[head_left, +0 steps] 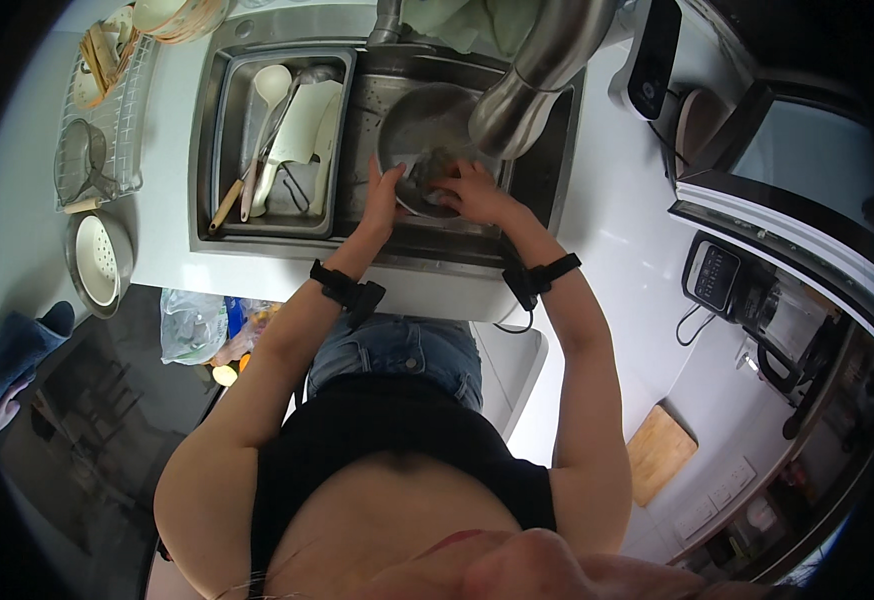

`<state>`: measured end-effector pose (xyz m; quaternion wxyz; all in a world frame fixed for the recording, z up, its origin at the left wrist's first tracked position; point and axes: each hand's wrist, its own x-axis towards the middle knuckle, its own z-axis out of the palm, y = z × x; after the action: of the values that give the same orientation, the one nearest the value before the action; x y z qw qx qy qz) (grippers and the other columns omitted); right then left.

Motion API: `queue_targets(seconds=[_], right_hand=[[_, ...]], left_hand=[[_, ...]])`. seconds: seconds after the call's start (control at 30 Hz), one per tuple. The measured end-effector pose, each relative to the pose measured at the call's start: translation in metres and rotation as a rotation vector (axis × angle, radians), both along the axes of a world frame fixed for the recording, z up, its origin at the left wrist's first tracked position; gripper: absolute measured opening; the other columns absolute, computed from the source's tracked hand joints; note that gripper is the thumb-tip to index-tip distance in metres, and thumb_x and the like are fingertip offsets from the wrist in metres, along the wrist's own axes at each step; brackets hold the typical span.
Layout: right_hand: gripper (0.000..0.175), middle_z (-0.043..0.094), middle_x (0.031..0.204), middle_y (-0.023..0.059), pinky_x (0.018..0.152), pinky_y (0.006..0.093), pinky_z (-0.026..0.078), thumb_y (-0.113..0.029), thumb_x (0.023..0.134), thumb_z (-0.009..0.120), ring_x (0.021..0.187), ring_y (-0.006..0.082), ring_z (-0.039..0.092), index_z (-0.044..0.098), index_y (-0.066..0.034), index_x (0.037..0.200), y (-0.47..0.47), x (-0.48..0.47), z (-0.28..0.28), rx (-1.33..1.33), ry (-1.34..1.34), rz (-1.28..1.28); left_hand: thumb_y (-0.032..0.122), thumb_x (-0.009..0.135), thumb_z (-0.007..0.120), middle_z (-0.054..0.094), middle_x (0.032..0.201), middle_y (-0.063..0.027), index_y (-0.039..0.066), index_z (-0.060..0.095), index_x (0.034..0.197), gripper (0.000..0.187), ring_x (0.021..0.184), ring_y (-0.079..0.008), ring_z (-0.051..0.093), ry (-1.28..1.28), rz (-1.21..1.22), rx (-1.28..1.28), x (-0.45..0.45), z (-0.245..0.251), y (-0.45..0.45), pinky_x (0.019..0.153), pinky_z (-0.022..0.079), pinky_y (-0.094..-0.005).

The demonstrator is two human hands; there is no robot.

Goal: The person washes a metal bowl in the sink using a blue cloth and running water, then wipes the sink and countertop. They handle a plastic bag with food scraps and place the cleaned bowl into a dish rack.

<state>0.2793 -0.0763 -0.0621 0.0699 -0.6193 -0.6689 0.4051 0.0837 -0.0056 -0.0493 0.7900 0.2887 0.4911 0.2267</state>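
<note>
A round stainless steel bowl (414,105) rests tilted in the right part of the steel sink (366,97). My left hand (383,193) grips its lower left rim, thumb inside and fingers outside. Inside the bowl, my right hand (474,191) has its fingers on a crumpled greyish scrubber or cloth (428,169), which they partly cover. The curved steel faucet (508,112) hangs over the bowl's right side. In the left part of the sink, a rectangular metal tray (336,150) holds a white ladle (272,84), a cleaver (302,124) and other utensils.
Left of the sink stand a wire dish rack (126,135) and a colander (98,259) in a metal bowl. Stacked bowls (182,19) are at the upper left. A black-framed window (804,157), a blender (767,300) and a wooden cutting board (660,454) lie to the right.
</note>
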Motion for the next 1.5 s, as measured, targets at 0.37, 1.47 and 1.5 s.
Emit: queue_targets(seconds=[0.37,1.47,1.5], right_hand=[[0.028,0.061,0.108,0.0165,0.087,0.0465,0.052,0.0,0.083,0.058,0.103,0.0396,0.061,0.065,-0.0051,0.11,0.042,-0.016,-0.031,0.22,0.023,-0.471],[0.059,0.054,0.138,0.0104,0.114,0.0478,0.034,-0.007,0.077,0.063,0.136,0.0314,0.044,0.058,-0.0111,0.136,0.002,0.025,0.019,0.228,-0.435,0.181],[0.061,0.053,0.139,0.0104,0.116,0.0503,0.031,-0.009,0.076,0.064,0.138,0.031,0.043,0.057,-0.01,0.136,0.001,0.028,0.017,0.306,-0.473,0.172]], left_hand=[[0.024,0.087,0.052,0.052,0.121,-0.0128,0.016,0.035,0.141,0.057,0.104,-0.0311,0.064,0.056,0.084,-0.089,-0.001,-0.001,-0.009,0.072,0.063,-0.0484],[0.013,0.091,0.043,0.045,0.142,-0.0185,0.021,0.027,0.155,0.066,0.117,-0.0343,0.057,0.137,0.03,0.106,-0.023,0.014,0.037,0.069,0.06,-0.0383],[0.013,0.091,0.042,0.045,0.143,-0.0186,0.021,0.028,0.155,0.065,0.117,-0.0349,0.057,0.121,0.024,0.124,-0.022,0.017,0.037,0.067,0.06,-0.0378]])
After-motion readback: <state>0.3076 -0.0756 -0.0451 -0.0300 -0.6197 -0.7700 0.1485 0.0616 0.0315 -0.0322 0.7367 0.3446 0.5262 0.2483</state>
